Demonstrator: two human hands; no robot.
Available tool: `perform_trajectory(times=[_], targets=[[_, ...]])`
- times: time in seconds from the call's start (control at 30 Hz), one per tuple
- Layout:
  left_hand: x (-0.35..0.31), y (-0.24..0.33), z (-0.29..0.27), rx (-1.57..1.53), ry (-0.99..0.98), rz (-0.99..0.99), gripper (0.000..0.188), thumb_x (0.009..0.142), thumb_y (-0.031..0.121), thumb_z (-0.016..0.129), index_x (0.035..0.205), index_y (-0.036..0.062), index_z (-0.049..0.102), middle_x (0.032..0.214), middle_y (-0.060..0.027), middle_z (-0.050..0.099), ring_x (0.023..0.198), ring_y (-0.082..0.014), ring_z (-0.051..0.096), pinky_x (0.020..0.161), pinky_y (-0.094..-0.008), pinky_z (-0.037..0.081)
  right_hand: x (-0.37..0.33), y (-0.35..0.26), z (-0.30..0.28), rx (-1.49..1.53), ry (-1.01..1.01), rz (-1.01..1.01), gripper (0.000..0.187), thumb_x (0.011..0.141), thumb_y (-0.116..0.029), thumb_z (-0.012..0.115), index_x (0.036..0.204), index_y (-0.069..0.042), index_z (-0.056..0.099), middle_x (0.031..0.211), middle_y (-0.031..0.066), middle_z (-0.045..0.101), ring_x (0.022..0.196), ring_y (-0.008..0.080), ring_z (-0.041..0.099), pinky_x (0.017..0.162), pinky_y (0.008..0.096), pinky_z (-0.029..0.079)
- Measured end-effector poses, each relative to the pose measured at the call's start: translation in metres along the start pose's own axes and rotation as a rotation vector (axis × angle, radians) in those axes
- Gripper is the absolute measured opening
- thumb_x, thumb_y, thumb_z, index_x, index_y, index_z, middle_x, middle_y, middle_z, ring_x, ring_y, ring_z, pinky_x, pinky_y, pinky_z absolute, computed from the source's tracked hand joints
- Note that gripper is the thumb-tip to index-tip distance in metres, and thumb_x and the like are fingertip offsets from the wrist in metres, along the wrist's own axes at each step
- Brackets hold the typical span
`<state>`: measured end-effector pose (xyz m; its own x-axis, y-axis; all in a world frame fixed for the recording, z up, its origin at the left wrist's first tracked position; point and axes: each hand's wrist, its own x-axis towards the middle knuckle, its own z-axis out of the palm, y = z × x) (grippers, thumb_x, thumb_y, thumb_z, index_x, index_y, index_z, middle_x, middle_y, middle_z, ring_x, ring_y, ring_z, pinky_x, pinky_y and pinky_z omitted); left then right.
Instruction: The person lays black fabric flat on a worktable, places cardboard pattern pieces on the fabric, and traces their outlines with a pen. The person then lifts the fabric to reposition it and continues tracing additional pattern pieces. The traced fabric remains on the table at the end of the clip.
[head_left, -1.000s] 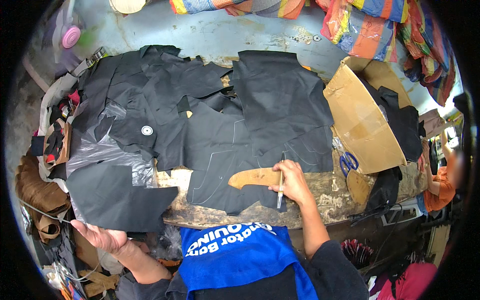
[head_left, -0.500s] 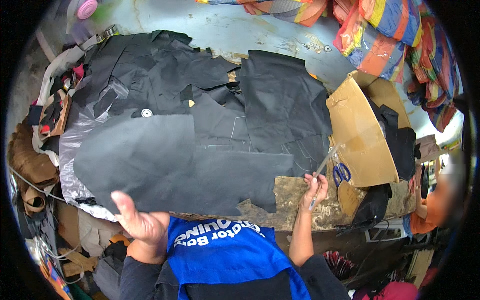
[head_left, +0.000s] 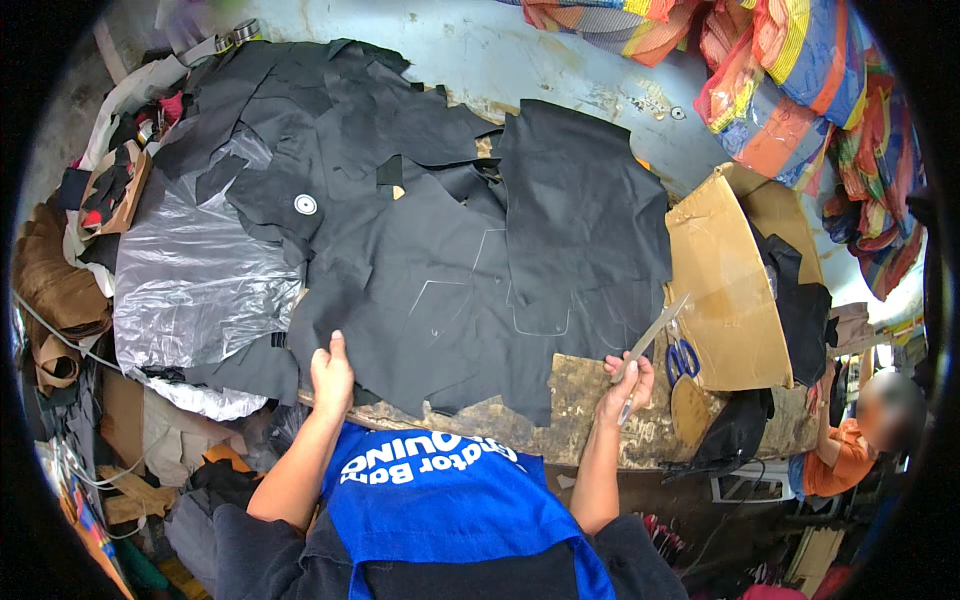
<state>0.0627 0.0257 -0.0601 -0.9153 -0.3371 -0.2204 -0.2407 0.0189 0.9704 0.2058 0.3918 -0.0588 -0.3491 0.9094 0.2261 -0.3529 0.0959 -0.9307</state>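
Observation:
Large black leather-like sheets (head_left: 420, 310) cover the table in front of me, the nearest one bearing pale drawn outlines. My left hand (head_left: 332, 378) is closed at this sheet's near left edge, thumb up and fingers curled round it. My right hand (head_left: 626, 388) grips a knife (head_left: 655, 332) with a long, narrow blade, slanting up and to the right over the table's right part. A pale, slim end shows below that fist. Blue-handled scissors (head_left: 682, 358) lie just beyond the right hand, beside the cardboard.
An open cardboard box (head_left: 722, 285) with black pieces stands at right. Clear plastic sheeting (head_left: 200, 275) lies at left, and a white round disc (head_left: 305, 204) rests on black material. Colourful striped bags (head_left: 770, 115) are piled far right. A person in orange (head_left: 850, 455) is at the right edge.
The plain black piece covering the near left has gone from there, exposing plastic and drawn outlines. My left hand, open before, has moved right and closed on the sheet's edge. The right still holds the knife.

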Motion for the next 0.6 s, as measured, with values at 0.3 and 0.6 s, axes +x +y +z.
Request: perform_trajectory(times=[0.3, 0.6], targets=[[-0.015, 0.134, -0.067, -0.321, 0.086, 0.242, 0.034, 0.093, 0.024, 0.057, 0.071, -0.0016, 0.056, 0.066, -0.0019, 0.054, 0.058, -0.0079, 0.051, 0.055, -0.0233, 0.044, -0.001, -0.002, 0.002, -0.045, -0.033, -0.015, 0.023, 0.09, -0.012, 0.056, 0.106, 0.003, 0.049, 0.094, 0.0132, 0.059, 0.073, 0.0185, 0.063, 0.065, 0.0272, 0.052], [-0.065, 0.16, -0.026, 1.124, 0.119, 1.396, 0.061, 0.057, -0.001, 0.057, 0.116, -0.0153, 0.054, 0.113, -0.0279, 0.057, 0.049, -0.0227, 0.05, 0.051, -0.0325, 0.039, 0.0, 0.002, 0.0, -0.044, -0.006, -0.039, 0.027, 0.089, -0.018, 0.058, 0.105, 0.003, 0.048, 0.094, 0.0164, 0.06, 0.07, 0.0212, 0.065, 0.062, 0.0285, 0.054]])
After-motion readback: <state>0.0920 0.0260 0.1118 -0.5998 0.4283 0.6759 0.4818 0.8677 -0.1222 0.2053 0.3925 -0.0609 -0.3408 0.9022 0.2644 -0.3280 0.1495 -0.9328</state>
